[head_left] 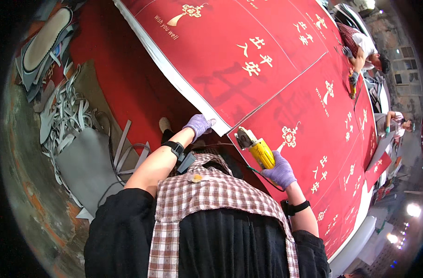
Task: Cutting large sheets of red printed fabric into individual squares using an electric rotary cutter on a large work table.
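Note:
A large red printed mat sheet (pixel 207 60) with gold patterns and a pale border lies spread out in front of me. My left hand (pixel 199 125), in a purple glove, pinches the white edge strip (pixel 181 88) close to the sheet's near corner. In my right hand (pixel 280 171), also gloved, is a yellow handheld electric cutter (pixel 261 152). Its metal head (pixel 243 138) rests at the near end of a long cut line that runs away to the upper right. A cord trails from the tool's rear past my right wrist.
Tangled grey offcut strips (pixel 67 111) and a grey piece (pixel 88 162) lie on the left. Behind them is a stack of mats (pixel 47 39). At the right edge, one co-worker (pixel 360 46) leans over the sheet with a tool, and another person (pixel 394 125) stands nearer.

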Motion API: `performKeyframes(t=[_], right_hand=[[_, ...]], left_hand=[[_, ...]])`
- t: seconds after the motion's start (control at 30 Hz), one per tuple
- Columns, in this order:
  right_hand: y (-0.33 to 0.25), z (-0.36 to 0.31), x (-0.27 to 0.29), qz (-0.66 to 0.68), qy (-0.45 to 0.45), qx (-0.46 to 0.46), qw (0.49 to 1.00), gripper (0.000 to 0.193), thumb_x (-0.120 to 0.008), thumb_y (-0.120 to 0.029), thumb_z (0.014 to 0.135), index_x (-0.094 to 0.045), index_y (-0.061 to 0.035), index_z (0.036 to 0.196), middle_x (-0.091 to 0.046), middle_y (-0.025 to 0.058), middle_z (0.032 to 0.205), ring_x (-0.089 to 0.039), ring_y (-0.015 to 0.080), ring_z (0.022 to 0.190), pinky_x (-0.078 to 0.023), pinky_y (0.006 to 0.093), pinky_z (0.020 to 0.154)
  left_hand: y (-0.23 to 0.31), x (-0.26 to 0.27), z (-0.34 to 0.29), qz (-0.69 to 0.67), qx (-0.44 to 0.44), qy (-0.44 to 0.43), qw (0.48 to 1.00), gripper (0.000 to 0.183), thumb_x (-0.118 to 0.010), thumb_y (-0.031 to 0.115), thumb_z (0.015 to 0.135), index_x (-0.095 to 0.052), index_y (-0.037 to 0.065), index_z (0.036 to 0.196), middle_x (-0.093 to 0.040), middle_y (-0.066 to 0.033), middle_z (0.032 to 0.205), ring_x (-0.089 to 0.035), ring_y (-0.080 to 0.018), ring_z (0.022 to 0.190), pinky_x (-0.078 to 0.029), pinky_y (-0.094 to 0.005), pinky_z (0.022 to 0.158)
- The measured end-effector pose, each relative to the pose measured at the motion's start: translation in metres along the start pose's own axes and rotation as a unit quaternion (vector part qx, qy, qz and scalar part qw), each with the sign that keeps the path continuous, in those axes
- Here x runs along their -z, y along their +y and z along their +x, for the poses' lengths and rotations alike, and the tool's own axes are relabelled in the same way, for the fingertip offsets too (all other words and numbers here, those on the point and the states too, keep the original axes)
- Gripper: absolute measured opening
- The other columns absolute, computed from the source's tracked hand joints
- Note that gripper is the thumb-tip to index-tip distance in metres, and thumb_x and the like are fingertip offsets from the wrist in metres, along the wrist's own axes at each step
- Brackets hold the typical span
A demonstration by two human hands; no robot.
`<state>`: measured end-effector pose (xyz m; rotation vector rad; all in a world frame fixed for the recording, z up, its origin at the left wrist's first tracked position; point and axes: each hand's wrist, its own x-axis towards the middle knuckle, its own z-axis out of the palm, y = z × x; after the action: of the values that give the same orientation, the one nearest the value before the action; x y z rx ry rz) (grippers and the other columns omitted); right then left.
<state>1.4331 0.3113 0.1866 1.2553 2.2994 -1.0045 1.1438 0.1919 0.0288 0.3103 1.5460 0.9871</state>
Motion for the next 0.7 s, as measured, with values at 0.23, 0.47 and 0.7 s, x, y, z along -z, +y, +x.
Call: performKeyframes(t=[0.23, 0.47, 0.7], right_hand=[[-0.017, 0.018, 0.0, -0.016, -0.017, 0.025, 0.999, 0.057, -0.076, -0.023, 0.062, -0.047, -0.0041, 0.108, -0.063, 0.0179, 0.087, -0.064, 0.0327, 0.083, -0.05, 0.0395, 0.073], [-0.036, 0.032, 0.0, -0.035, -0.018, 0.023, 0.999, 0.059, -0.076, -0.024, 0.063, -0.048, -0.0039, 0.11, -0.063, 0.0173, 0.088, -0.064, 0.0317, 0.083, -0.05, 0.038, 0.074], [-0.056, 0.06, -0.003, -0.033, -0.031, 0.028, 0.999, 0.062, -0.076, -0.024, 0.062, -0.047, -0.0034, 0.112, -0.063, 0.0174, 0.089, -0.064, 0.0307, 0.085, -0.05, 0.0384, 0.075]], left_hand=[[0.0, 0.0, 0.002, 0.061, -0.02, 0.014, 0.998, 0.032, -0.06, 0.03, 0.089, -0.066, 0.0, 0.095, -0.067, -0.0118, 0.077, -0.066, -0.0218, 0.067, -0.052, -0.0327, 0.064], [0.006, 0.006, 0.003, 0.232, -0.038, 0.01, 0.972, 0.041, -0.059, 0.037, 0.087, -0.068, -0.001, 0.077, -0.067, -0.0119, 0.068, -0.066, -0.0221, 0.065, -0.051, -0.0356, 0.065], [0.005, 0.01, 0.0, 0.103, -0.02, -0.014, 0.994, 0.034, -0.062, 0.031, 0.086, -0.067, -0.002, 0.079, -0.066, -0.0118, 0.069, -0.065, -0.0201, 0.063, -0.052, -0.0332, 0.061]])
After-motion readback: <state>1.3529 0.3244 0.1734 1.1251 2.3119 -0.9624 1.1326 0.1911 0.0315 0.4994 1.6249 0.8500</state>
